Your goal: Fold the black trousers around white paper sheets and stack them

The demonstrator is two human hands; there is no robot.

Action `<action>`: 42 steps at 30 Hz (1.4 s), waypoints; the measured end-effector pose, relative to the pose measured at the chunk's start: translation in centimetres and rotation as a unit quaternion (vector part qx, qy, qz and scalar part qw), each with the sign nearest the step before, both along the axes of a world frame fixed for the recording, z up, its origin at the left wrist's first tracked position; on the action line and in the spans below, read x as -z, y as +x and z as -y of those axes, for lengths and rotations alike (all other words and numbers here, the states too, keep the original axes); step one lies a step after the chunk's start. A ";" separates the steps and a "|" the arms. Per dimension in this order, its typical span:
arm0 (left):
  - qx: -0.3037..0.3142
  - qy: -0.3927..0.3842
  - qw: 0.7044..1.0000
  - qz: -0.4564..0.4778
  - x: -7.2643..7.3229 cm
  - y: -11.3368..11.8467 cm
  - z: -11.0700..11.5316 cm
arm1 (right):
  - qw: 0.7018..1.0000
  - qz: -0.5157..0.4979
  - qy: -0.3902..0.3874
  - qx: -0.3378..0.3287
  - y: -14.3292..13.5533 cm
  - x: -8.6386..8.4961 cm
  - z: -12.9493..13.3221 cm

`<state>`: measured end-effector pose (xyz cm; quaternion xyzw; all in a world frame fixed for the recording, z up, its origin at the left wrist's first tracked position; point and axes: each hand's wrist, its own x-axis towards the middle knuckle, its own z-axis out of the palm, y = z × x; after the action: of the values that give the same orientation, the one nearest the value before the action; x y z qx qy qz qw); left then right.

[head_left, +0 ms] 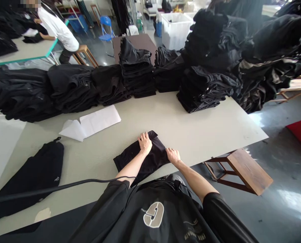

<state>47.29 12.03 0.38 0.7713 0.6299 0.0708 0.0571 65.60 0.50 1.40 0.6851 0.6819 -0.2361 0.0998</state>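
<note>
A folded black garment [155,153] lies on the pale table [145,114] close in front of me; its exact kind does not show. Flat on its upper part rests my left hand [145,144], fingers stretched over the cloth. At the garment's right edge, my right hand [173,155] has its fingers curled around the fabric. The near end of the cloth hangs close to my body, partly hidden by my left forearm. Further left lies another black garment [41,168] with a small pale mark, spread out lengthwise.
White paper sheets [99,119] lie left of centre. Stacks of black garments [137,74] line the table's far side, with a taller pile [216,37] at right. A dark cable [89,181] crosses the left. A wooden stool [250,170] stands right; another person [58,28] works behind.
</note>
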 end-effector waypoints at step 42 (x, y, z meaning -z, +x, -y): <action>-0.422 -0.157 0.830 0.330 1.8 -16.5 16.1 | 0.984 -0.019 0.148 -0.099 -3.3 2.4 0.4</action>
<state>30.79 -4.07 -1.42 0.3415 0.8406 0.2382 0.3463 62.30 0.11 -1.01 0.6166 0.7758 -0.1339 0.0072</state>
